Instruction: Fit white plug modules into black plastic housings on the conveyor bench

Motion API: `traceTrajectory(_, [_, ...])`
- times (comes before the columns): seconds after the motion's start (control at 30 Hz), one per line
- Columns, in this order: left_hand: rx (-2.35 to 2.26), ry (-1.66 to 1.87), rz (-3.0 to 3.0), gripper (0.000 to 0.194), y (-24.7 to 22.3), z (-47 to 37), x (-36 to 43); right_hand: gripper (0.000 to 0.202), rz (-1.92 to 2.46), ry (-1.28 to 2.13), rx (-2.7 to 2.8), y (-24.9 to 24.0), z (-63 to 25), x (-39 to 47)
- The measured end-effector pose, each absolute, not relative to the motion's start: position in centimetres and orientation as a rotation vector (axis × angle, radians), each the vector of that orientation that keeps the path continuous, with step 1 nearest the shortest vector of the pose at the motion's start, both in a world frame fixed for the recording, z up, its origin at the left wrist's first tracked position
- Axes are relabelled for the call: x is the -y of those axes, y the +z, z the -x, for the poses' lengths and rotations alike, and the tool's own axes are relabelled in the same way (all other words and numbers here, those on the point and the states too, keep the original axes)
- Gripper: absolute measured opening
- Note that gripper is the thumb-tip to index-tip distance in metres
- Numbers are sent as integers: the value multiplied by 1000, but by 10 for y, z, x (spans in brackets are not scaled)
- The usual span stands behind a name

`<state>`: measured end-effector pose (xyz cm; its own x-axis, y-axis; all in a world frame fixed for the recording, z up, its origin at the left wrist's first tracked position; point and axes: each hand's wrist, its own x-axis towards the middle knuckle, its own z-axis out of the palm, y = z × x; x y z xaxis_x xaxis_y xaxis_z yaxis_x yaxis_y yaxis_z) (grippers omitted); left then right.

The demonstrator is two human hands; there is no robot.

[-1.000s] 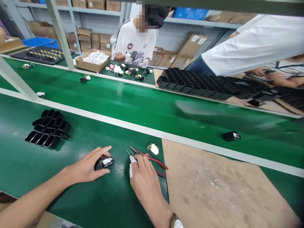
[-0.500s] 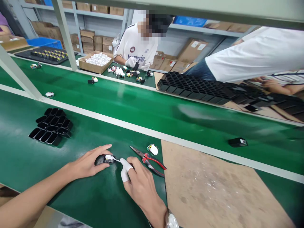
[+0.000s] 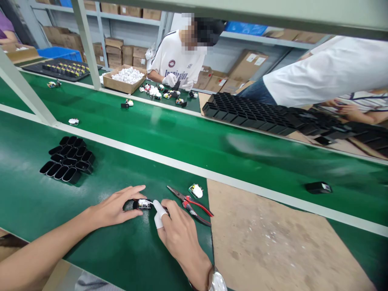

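A small circuit board with white and dark parts (image 3: pixel 143 203) sits at the mouth of a black plastic case on the green bench. Around the case, the thumb and fingers of my left hand (image 3: pixel 117 208) are curled. My right hand (image 3: pixel 177 226), with white finger cots on thumb and index finger, pinches a thin pale stick-like piece (image 3: pixel 150 201) against the board; its kind is unclear. To the right of that hand lie long-nose pliers (image 3: pixel 189 204) with red and black handles. Beyond them is another board with a white top (image 3: pixel 196 190).
Several empty black cases (image 3: pixel 68 159) stand at the left. A green conveyor belt (image 3: pixel 169 133) runs past, carrying boards and a black case (image 3: pixel 318 187). Brown board (image 3: pixel 273 234) covers the right bench. Across the belt a person in white gloves (image 3: pixel 172 80) handles parts.
The black case and the loose boards on the belt have travelled right. My right fingertips have come closer to the board; my left hand keeps its hold. The view has shifted slightly.
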<state>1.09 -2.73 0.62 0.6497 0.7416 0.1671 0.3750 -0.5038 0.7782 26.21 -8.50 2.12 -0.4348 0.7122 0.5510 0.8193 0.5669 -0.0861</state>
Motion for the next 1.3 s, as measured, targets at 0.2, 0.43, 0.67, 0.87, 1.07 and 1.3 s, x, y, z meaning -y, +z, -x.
traceTrajectory(0.2, [-798, 629, -2163, 71, 6, -12, 28, 25, 1151, -236, 2300, 25, -260, 84])
traceTrajectory(0.43, [-759, 642, -2168, 74, 5, -12, 28, 25, 1116, -230, 2352, 32, -259, 85])
traceTrajectory(0.67, [-784, 597, -2156, 75, 2, -11, 29, 26, 1152, -220, 2337, 32, -261, 85])
traceTrajectory(0.87, [-801, 585, -2144, 73, 4, -11, 28, 26, 1145, -236, 2336, 32, -262, 86])
traceTrajectory(1.07, [-803, 567, -2145, 74, 7, -13, 28, 26, 1169, -320, 2366, 37, -259, 87])
traceTrajectory(1.3, [-819, 584, -2150, 77, 7, -12, 29, 25, 1201, -287, 2345, 38, -268, 88])
